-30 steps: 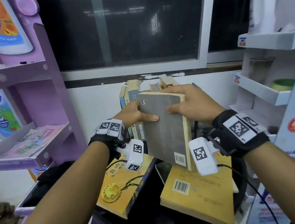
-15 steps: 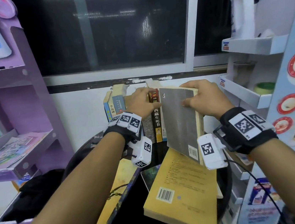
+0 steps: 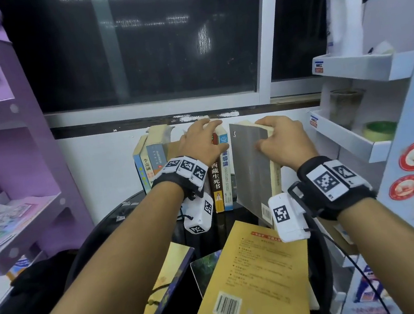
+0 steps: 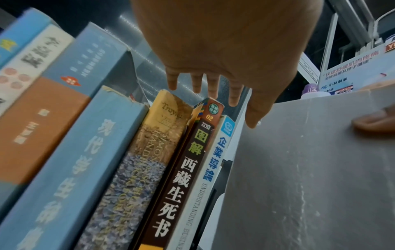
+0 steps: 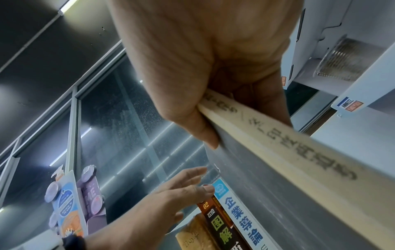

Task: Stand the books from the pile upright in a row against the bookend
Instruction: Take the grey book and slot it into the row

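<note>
A round black tabletop stands under a dark window, against a white wall; a purple rack rises to the left and white shelves to the right, one carrying a roll of tape. At the back of the tabletop a row of books stands upright, spines facing out, blue ones on the left and a brown spine and a pale blue spine at the right end; what they lean against on the far left I cannot tell. Nearer the front a yellow book lies flat with its barcode up, partly over another book, and a dark-edged book lies flat beside it on the left.

The right hand has its grip clamped on a grey book, thumb on the grey cover and fingers curled over the top of the cream page edge; it holds the book upright just to the right of the row's last pale blue spine, with a narrow gap showing between them; whether its bottom edge touches the tabletop is hidden. The left hand has its fingers loose and spread, closed on nothing, fingertips resting on the tops of the last spines in the row.
</note>
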A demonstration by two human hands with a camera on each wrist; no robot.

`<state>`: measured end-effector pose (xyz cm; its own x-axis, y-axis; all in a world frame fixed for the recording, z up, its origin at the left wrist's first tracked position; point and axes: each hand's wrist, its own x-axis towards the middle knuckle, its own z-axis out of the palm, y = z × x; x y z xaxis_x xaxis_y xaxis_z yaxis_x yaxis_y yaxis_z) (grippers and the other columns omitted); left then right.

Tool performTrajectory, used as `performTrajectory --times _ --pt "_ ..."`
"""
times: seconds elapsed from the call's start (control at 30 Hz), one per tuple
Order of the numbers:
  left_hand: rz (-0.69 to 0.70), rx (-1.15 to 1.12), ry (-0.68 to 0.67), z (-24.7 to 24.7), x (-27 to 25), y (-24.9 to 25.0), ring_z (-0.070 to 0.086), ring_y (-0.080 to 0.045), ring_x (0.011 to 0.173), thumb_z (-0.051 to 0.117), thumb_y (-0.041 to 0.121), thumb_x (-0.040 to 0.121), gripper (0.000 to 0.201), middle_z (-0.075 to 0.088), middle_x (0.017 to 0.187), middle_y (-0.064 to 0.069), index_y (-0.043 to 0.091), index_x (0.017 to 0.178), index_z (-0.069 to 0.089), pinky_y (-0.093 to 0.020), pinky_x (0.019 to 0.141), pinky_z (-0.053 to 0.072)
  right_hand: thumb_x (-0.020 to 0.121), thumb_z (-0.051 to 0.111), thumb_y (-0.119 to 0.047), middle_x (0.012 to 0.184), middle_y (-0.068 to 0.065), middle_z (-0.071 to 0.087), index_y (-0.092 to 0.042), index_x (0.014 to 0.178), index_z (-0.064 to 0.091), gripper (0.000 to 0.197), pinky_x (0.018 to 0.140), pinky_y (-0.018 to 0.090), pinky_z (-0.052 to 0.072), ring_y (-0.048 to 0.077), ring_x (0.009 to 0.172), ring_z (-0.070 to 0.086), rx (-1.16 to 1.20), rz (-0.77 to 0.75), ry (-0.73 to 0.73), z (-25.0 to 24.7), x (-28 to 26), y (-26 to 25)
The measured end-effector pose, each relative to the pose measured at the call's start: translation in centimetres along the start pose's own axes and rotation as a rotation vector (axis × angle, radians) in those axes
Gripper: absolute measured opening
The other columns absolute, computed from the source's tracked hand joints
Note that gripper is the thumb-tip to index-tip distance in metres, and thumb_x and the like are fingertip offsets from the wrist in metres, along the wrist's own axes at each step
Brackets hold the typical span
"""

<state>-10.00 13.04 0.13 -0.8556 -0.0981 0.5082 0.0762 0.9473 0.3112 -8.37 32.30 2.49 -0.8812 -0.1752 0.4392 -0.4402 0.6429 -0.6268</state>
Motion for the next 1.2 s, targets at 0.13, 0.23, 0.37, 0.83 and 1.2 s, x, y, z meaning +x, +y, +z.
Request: performTrajectory --times 0.13,0.23,0.37,0.83,1.2 --pt "0.04 0.02 -0.042 0.8 1.7 -0.4 0.024 -0.02 0.142 0.06 0.051 0.085 0.063 0.027 0.155 0.004 0.037 0.142 0.038 -0.053 0.113 0.024 0.084 0.06 -0.016 0.107 0.006 0.069 -0.026 0.121 0.065 0.039 0.084 0.038 0.056 0.027 0.093 0.063 0.015 0.024 0.023 1.1 1.3 0.2" --pt "0.045 0.036 -0.068 1.4 2.6 -0.8 0.024 -0.02 0.142 0.059 0.053 0.084 0.06 0.028 0.155 0.005 0.037 0.139 0.041 -0.056 0.113 0.023 0.086 0.06 -0.016 0.109 0.006 0.069 -0.023 0.125 0.063 0.039 0.086 0.037 0.055 0.026 0.094 0.063 0.032 0.031 0.046 2.0 2.3 0.5" --pt "0.07 0.024 -0.065 2.2 3.3 -1.8 0.03 -0.018 0.138 0.059 0.052 0.085 0.051 0.036 0.15 0.005 0.034 0.131 0.049 -0.055 0.111 0.027 0.088 0.061 -0.016 0.111 0.006 0.068 -0.023 0.126 0.061 0.039 0.085 0.032 0.051 0.026 0.094 0.062 0.062 0.043 0.076 3.2 3.3 1.1" --pt "0.231 0.029 0.01 3.0 3.3 -3.0 0.04 -0.014 0.126 0.057 0.041 0.09 0.04 0.05 0.133 0.005 0.026 0.127 0.049 -0.044 0.102 0.04 0.089 0.064 -0.019 0.122 0.006 0.063 -0.023 0.131 0.057 0.043 0.093 0.038 0.052 0.027 0.107 0.06 0.175 0.013 0.09 9.4 5.4 2.9" --pt "0.211 0.011 -0.033 2.6 3.4 -3.2 0.039 -0.014 0.128 0.059 0.039 0.09 0.043 0.048 0.134 0.005 0.026 0.13 0.048 -0.043 0.103 0.04 0.091 0.061 -0.02 0.107 0.0 0.062 -0.027 0.133 0.054 0.043 0.063 0.005 0.039 0.011 0.096 0.054 0.231 0.015 -0.048 10.8 6.2 4.1"
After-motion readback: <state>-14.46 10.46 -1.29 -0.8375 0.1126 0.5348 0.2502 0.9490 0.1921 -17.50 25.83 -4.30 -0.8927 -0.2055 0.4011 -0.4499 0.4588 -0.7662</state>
